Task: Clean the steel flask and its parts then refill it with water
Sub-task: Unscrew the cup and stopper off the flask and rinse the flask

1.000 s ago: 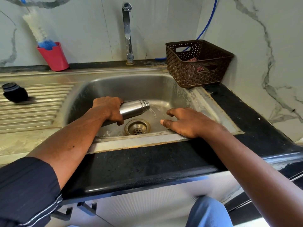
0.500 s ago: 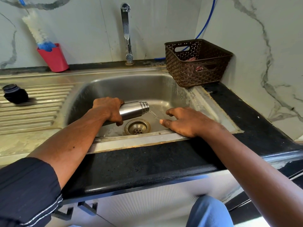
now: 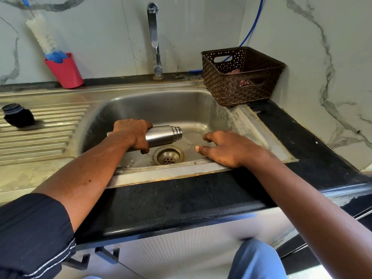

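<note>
My left hand (image 3: 132,133) grips the steel flask (image 3: 164,135), which lies nearly sideways over the sink basin (image 3: 161,109) with its open threaded mouth pointing right. A thin stream of water runs out of the mouth toward the drain (image 3: 168,155). Resting on the sink's front rim to the right of the flask is my right hand (image 3: 227,148), fingers spread and holding nothing. The flask's black cap (image 3: 18,115) stands on the ribbed draining board at far left.
The tap (image 3: 154,37) rises behind the basin with no water running from it. A red cup (image 3: 65,70) with a bottle brush stands at back left. A brown woven basket (image 3: 241,75) sits at the sink's back right corner. Black countertop (image 3: 302,141) borders front and right.
The flask has tipped a little more level and shifted slightly upward; water still trickles from its mouth. My right hand stays on the rim.
</note>
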